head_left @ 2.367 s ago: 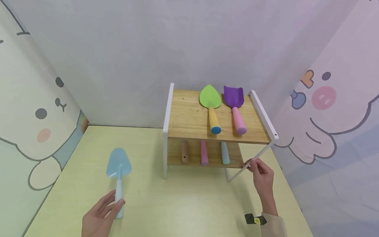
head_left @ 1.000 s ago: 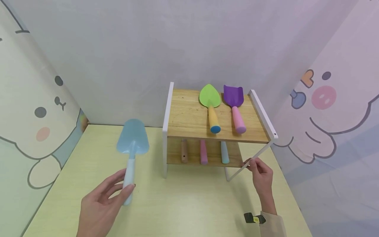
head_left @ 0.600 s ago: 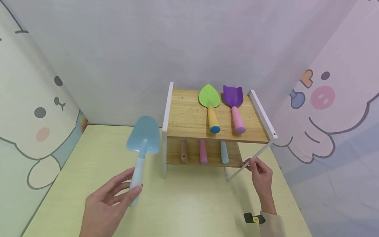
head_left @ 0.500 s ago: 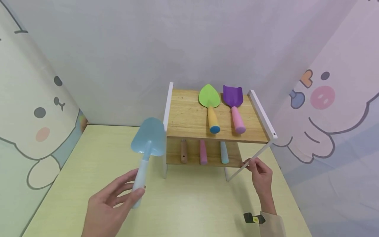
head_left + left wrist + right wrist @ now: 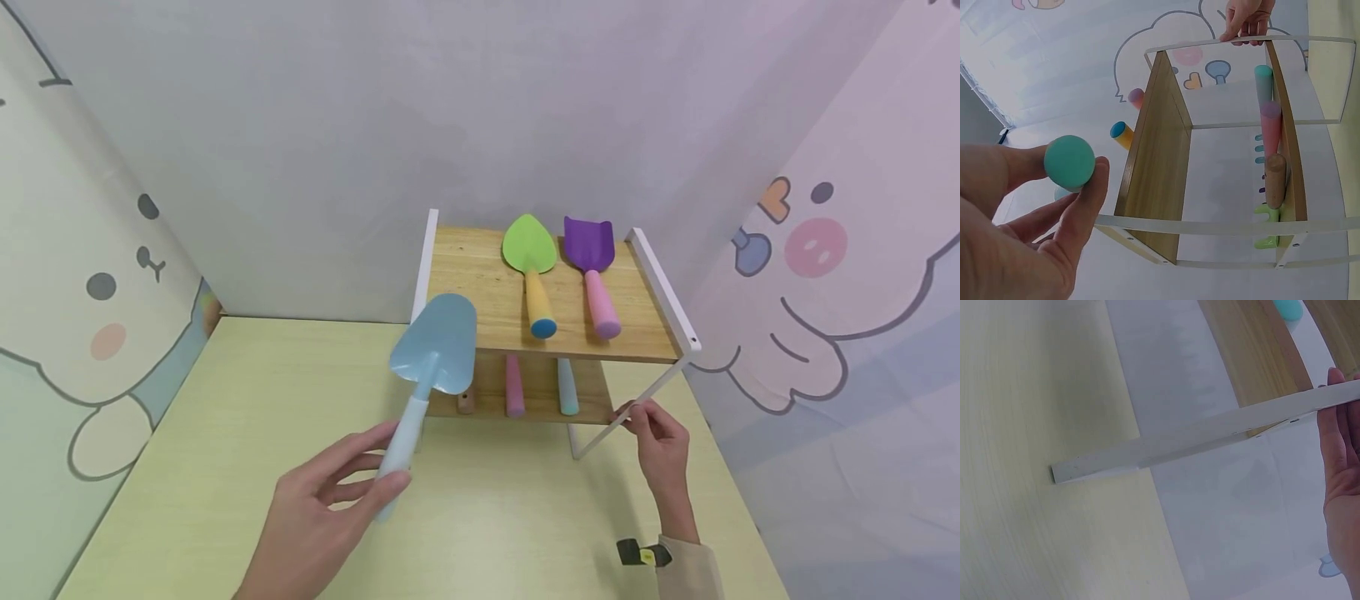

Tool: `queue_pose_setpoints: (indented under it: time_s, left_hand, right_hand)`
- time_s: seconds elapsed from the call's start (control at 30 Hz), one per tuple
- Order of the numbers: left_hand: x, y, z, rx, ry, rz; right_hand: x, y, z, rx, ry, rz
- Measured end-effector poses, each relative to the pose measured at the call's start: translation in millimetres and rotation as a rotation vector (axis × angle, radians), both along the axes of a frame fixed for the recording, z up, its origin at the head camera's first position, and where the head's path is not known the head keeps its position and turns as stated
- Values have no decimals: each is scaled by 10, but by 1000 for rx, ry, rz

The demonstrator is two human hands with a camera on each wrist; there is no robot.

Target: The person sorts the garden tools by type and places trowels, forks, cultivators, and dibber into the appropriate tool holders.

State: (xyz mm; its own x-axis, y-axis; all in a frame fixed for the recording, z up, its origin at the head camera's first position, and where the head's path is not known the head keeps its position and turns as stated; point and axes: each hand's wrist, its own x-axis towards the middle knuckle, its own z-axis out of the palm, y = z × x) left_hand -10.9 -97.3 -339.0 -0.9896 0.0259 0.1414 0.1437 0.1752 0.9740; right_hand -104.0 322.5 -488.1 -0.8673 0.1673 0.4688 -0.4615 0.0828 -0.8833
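My left hand (image 5: 322, 508) grips the handle of a light blue garden trowel (image 5: 438, 342), its blade tilted up and overlapping the front left of a two-tier wooden shelf rack (image 5: 465, 262). The left wrist view shows the handle's teal end (image 5: 1069, 161) between thumb and fingers. With my right hand (image 5: 663, 454) I hold the rack's white side frame (image 5: 1210, 431) near the lower board. On the top board lie a green trowel (image 5: 529, 243) with a yellow handle and a purple shovel (image 5: 589, 246) with a pink handle, side by side.
Brown (image 5: 466, 404), pink (image 5: 513, 387) and pale blue (image 5: 567, 387) handles point forward on the lower board; the upper board hides their heads in the head view. The rack stands on a pale yellow table (image 5: 300, 375). Cloth walls (image 5: 300, 167) enclose the back and sides.
My left hand has carried the light blue trowel up and to the right, from over the left of the table to the rack's front left. The right hand and the rack have stayed put.
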Motion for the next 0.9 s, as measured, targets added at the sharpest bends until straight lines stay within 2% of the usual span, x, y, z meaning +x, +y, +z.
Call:
queue_pose_setpoints:
  time_s: [0.2,0.47,0.67,0.9]
  left_hand:
    - [-137,50,22,-12,94,-62]
    - [-323,77,120,58,85,-113]
    - [-429,100,206,35,67,-96]
    - [-533,119,304,-33,75,-52]
  right_hand:
    - [-5,3,-8,-3,5,9]
    - [-8,3,-4,-3,5,4]
    - [11,-18,31,4,-13,-21]
    - [5,-10,21,-7,-8,-15]
